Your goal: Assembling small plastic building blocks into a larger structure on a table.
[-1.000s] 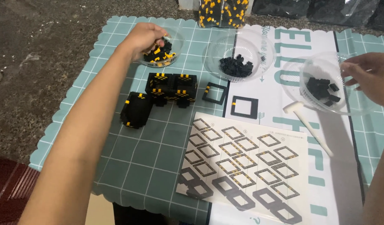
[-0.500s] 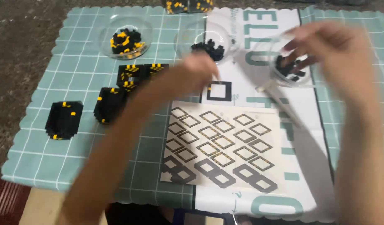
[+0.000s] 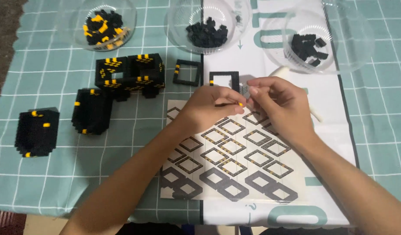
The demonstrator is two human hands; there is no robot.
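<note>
My left hand (image 3: 211, 106) and my right hand (image 3: 274, 102) meet over the top edge of a printed sheet of square frame diagrams (image 3: 226, 152). The left fingers pinch a tiny yellow brick (image 3: 240, 104). The right fingertips pinch a small dark piece (image 3: 244, 89) against it; the piece is mostly hidden. Just beyond the hands lies a black square brick frame (image 3: 224, 78) with a yellow stud, and another black frame (image 3: 187, 72) sits to its left.
Three clear bowls stand at the back: yellow-and-black bricks (image 3: 102, 27), black bricks (image 3: 208, 34), black bricks (image 3: 308, 45). Black-and-yellow brick blocks sit left: a hollow stack (image 3: 130, 76), a block (image 3: 92, 111), another block (image 3: 36, 132). A white tool (image 3: 316, 114) lies by my right hand on the teal grid mat (image 3: 65, 182).
Both hands left the outer bowls and came together over the sheet's top edge, now pinching small bricks. The view moved closer and shifted.
</note>
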